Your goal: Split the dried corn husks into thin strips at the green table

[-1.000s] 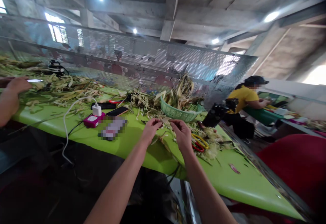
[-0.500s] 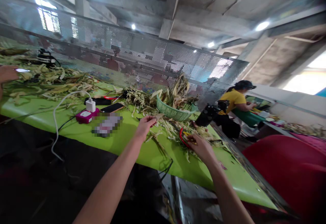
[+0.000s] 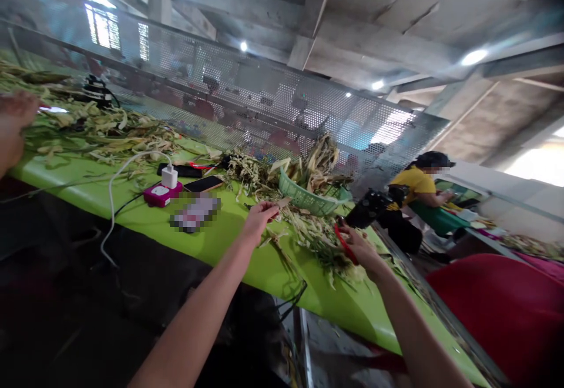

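My left hand (image 3: 259, 222) is closed over the table, its thumb and fingers pinching a small flat piece of dry husk (image 3: 284, 203). My right hand (image 3: 359, 247) is closed around a tool with a curved red handle (image 3: 345, 243). The tool's dark end points up and away from me; whether it is pliers or scissors I cannot make out. Loose shredded husks (image 3: 315, 235) lie between and below my hands. Just beyond them, a green plastic basket (image 3: 311, 197) holds dried husks (image 3: 324, 159).
On the green tabletop (image 3: 220, 238) are a magenta power block (image 3: 162, 195) with a white charger (image 3: 169, 176), a dark phone (image 3: 203, 184) and a blurred-out item (image 3: 195, 213). Another person's hand (image 3: 15, 120) is at far left. A person in yellow (image 3: 416, 182) sits beyond a perforated metal screen (image 3: 247, 106).
My right hand has lifted slightly, bringing the red-handled tool upright and rightward. My left hand still pinches the husk. The whole view has shifted a little, and the other person's hand reaches further in.
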Action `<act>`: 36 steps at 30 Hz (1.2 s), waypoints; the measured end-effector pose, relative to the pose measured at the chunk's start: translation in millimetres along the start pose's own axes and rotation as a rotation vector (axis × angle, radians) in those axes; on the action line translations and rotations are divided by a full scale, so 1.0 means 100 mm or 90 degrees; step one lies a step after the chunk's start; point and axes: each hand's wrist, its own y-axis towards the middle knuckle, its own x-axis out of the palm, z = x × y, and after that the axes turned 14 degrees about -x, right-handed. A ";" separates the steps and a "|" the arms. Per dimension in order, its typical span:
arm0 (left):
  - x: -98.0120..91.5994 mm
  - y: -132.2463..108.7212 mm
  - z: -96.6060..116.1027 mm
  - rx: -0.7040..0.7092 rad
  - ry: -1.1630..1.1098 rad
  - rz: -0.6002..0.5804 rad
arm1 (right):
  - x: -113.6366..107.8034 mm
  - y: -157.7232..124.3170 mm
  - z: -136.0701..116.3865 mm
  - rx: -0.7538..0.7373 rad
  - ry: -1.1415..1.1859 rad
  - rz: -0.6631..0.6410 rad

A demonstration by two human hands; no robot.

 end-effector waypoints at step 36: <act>0.02 -0.01 -0.01 -0.017 0.024 -0.057 | 0.28 -0.23 -0.92 -0.121 0.107 -0.294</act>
